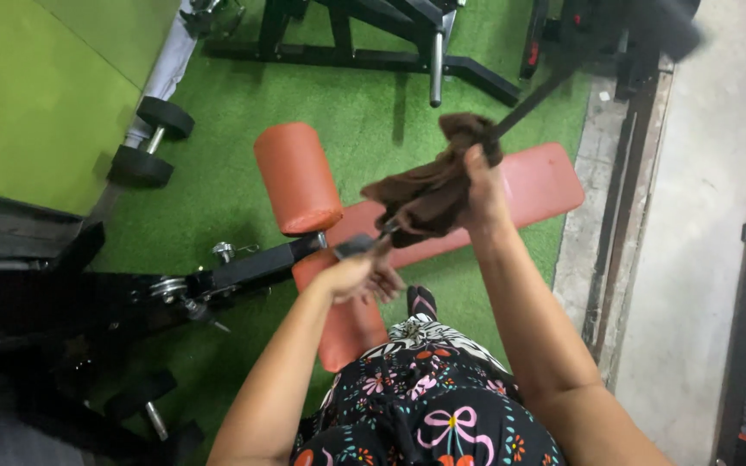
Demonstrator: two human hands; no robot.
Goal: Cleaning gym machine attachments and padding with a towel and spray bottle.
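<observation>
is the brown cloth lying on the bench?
No: the right hand holds the brown cloth wrapped on a black bar, above the bench.

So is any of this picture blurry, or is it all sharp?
Head view: mostly sharp, the patterned dress and the orange bench pad crisp. The dark bar smears toward its far end at the top right, likely motion blur. The brown cloth in the right hand looks slightly soft. Light is even, shadows faint.

Crumpled brown cloth (429,194) — bunched around a slanted black bar (528,99)
</observation>
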